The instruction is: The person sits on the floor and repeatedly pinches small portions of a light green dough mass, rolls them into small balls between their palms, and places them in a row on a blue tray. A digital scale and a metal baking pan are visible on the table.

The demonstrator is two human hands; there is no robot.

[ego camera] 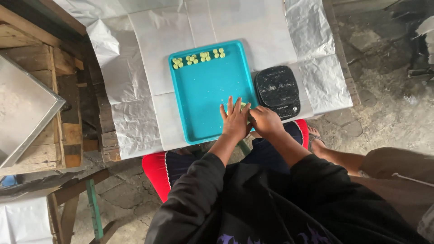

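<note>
Over white paper (149, 45), hands meet on teal tray (199, 97)

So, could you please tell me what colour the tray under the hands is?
The tray is teal, a blue-green, seen clearly in the head view.

Your worktop (135, 104) sits under creased white paper (312, 72), flat daylight all over it. To your left, rough wooden framing (58, 131) carries a tilted metal sheet (22, 108). Below you, a red stool (156, 174) on a cracked grey concrete floor (384, 104), and a green leg (94, 210) beside it. Dark clutter (416, 49) sits far right.
</note>
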